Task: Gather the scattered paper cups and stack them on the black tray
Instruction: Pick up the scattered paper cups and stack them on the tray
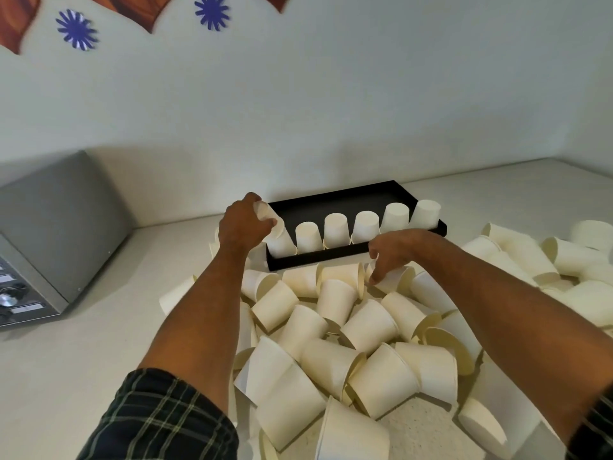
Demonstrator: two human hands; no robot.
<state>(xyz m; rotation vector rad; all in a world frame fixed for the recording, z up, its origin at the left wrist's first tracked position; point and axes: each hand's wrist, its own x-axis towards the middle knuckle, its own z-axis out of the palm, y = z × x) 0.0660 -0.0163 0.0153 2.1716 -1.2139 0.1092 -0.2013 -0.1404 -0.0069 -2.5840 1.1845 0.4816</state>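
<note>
Left grip [247, 224] around cup [270, 218] above tray [335, 199]

Grey appliance [59, 234] with dials at left, blue paper flowers [77, 29] on wall, possibly brown cutouts [16, 18].

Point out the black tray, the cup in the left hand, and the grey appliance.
black tray [335, 202]: head view, bare floor behind the cup row.
cup in the left hand [269, 216]: head view, its side wall.
grey appliance [63, 214]: head view, sloping top panel.
</note>
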